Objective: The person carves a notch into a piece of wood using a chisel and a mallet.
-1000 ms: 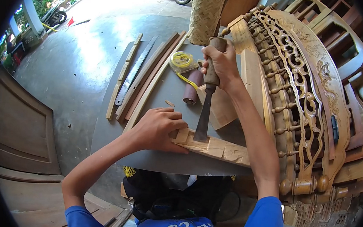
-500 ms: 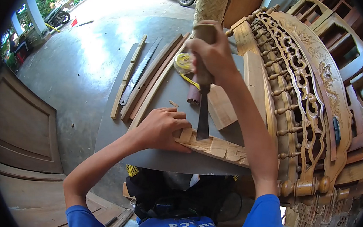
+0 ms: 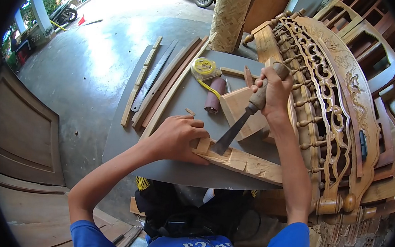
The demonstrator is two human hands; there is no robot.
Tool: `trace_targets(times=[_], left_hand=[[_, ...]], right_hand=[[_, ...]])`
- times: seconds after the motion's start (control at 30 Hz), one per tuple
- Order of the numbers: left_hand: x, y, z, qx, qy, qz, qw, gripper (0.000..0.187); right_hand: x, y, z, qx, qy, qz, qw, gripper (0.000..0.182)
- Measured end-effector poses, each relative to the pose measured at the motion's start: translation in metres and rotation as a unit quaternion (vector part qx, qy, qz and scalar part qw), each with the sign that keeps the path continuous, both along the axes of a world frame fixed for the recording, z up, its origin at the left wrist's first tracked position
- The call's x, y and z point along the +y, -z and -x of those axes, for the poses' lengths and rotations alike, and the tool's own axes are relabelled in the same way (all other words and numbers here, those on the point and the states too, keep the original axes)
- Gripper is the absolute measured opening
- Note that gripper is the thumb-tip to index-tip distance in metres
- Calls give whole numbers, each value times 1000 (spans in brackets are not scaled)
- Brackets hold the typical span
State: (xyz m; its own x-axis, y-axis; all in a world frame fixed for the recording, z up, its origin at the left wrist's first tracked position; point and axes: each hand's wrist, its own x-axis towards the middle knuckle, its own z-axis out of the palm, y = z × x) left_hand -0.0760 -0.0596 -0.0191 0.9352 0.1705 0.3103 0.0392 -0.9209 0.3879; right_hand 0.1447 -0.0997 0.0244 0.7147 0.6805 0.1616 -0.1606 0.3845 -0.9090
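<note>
My right hand (image 3: 276, 90) is closed around the wooden handle of a chisel (image 3: 234, 133). The chisel leans to the right, and its flat dark blade meets a notched strip of wood (image 3: 245, 163) near the strip's left end. My left hand (image 3: 177, 138) grips that end of the strip, thumb on the near side and fingers over the far side. Rough, chipped patches show along the strip's top face. The strip lies along the near edge of the grey table (image 3: 170, 170).
A hand saw (image 3: 152, 76) and several long wood strips (image 3: 166, 81) lie at the left. Beyond my hands are a yellow tape measure (image 3: 203, 67), a rolled sandpaper tube (image 3: 215, 95) and a wood block (image 3: 242, 111). Carved panels (image 3: 344, 88) stand along the right.
My right hand has moved right and lower, tilting the chisel from nearly upright to a slant. The blade stays on the strip; my left hand holds its place.
</note>
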Motion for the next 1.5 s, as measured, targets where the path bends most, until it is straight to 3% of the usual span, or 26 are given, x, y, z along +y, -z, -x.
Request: trace_targets(times=[0.47, 0.57, 0.7, 0.93, 1.2, 1.23, 1.5], left_hand=[[0, -2, 1, 34, -22, 16, 999, 40], [-1, -3, 0, 57, -22, 16, 998, 41], [-1, 0, 0, 24, -18, 9, 1000, 41], [-6, -4, 1, 35, -42, 15, 998, 42], [-7, -3, 1, 33, -49, 13, 998, 45], [-7, -4, 0, 36, -50, 12, 998, 45], [-7, -6, -1, 49, -60, 21, 997, 42]], right_hand=[[23, 7, 10, -32, -101, 62, 992, 18], [15, 6, 5, -33, -90, 49, 994, 26], [-6, 0, -5, -21, -4, 22, 1000, 13], [-47, 2, -4, 11, 143, -9, 990, 14], [-49, 0, 2, -14, 163, -4, 987, 30], [-45, -2, 5, -13, 167, 13, 986, 13], [-22, 1, 6, -35, 72, -9, 997, 12]])
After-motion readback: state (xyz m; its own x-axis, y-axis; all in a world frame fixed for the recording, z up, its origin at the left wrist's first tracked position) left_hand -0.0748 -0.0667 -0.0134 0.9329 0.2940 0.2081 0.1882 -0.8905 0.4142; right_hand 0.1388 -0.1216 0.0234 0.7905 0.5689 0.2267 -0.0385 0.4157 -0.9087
